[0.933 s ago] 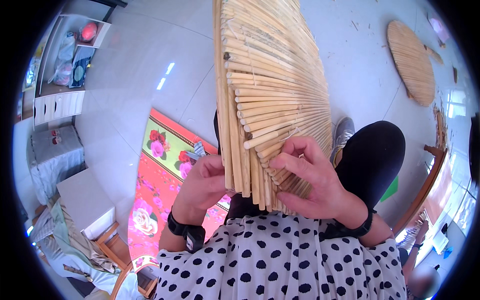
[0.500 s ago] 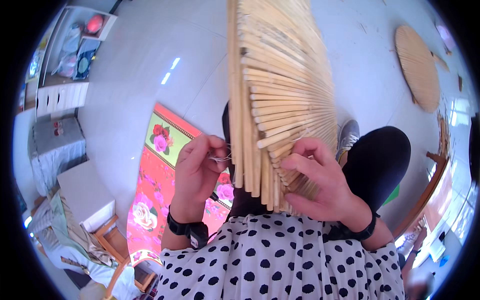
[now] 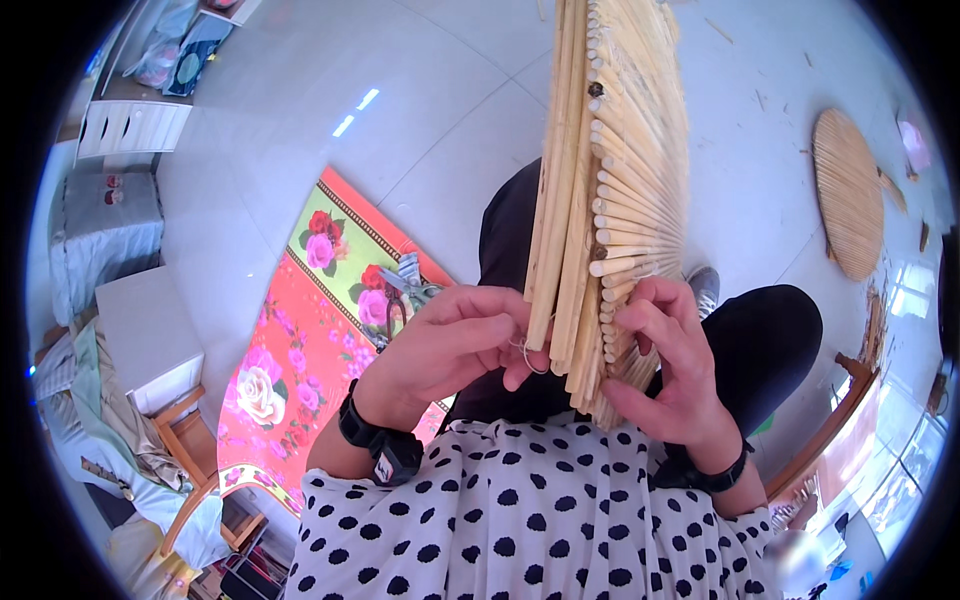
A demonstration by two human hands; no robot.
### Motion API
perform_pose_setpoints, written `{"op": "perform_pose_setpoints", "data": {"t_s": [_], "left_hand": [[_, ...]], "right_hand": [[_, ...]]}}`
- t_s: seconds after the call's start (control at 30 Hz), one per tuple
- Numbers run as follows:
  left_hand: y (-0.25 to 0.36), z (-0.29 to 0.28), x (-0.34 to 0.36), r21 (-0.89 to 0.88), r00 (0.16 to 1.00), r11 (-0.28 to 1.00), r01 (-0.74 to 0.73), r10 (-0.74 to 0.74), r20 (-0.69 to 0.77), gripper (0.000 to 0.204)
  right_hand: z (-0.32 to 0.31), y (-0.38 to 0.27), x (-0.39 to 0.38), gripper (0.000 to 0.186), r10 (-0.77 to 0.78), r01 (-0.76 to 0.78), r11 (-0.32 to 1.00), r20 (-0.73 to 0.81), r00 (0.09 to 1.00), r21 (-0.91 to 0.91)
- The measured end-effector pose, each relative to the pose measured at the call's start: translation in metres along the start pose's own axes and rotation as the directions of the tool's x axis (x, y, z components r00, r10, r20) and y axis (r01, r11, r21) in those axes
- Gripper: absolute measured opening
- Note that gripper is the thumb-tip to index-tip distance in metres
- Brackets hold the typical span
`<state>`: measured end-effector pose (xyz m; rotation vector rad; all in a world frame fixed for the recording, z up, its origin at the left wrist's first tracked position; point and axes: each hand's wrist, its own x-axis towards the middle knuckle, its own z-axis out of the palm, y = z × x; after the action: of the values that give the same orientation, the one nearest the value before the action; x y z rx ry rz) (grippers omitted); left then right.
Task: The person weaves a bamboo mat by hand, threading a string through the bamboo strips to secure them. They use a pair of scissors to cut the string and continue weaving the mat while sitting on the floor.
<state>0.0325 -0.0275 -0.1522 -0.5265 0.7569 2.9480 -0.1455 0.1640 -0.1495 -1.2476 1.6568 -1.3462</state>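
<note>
A thick panel of pale stalks [image 3: 640,215] stands on edge over my lap, its cut ends fanned along one side and longer stalks lying along its left face. Beside its lower left edge, my left hand [image 3: 445,345] is closed, pinching a thin white thread [image 3: 534,364] that loops near the stalk ends. My right hand [image 3: 675,365] grips the panel's lower right side, with thumb and fingers against the stalks. Part of the fingertips is hidden behind the stalks.
On the floor to the left lies a red floral mat [image 3: 290,345] with scissors [image 3: 395,315] on it. A round stalk disc [image 3: 848,195] lies at the far right, near scattered scraps. A wooden chair [image 3: 190,440] and a white box [image 3: 150,325] stand at left.
The stalk panel has shifted right and turned, showing more of its cut ends. Both hands moved right with it, my left hand coming closer to its edge. The scissors have come into sight.
</note>
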Motion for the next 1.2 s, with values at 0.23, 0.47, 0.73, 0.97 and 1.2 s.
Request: {"op": "perform_pose_setpoints", "data": {"t_s": [0.23,0.47,0.73,0.97,1.2], "left_hand": [[-0.002,-0.017,-0.009,0.361,0.989,0.922,-0.142,0.144,0.022,0.015],[-0.016,-0.017,0.003,-0.037,0.959,0.962,-0.272,0.267,-0.099,0.019],[-0.024,0.010,0.023,-0.317,0.934,0.880,-0.353,0.316,-0.164,0.028],[-0.029,0.014,0.018,-0.266,0.888,0.893,-0.363,0.245,-0.388,0.031],[-0.029,0.020,0.012,-0.411,0.890,0.809,-0.419,0.277,-0.362,0.029]], "right_hand": [[-0.002,-0.001,-0.001,0.055,0.004,-0.004,1.000,0.008,1.000,-0.007],[-0.001,-0.001,0.001,0.056,-0.023,0.023,1.000,0.007,1.000,0.020],[-0.003,-0.003,0.002,0.055,-0.008,0.008,1.000,0.011,1.000,0.022],[0.002,-0.002,-0.001,0.054,-0.005,0.004,0.996,0.018,1.000,0.089],[0.004,-0.004,0.000,0.055,-0.018,0.018,0.995,0.007,1.000,0.101]]}}
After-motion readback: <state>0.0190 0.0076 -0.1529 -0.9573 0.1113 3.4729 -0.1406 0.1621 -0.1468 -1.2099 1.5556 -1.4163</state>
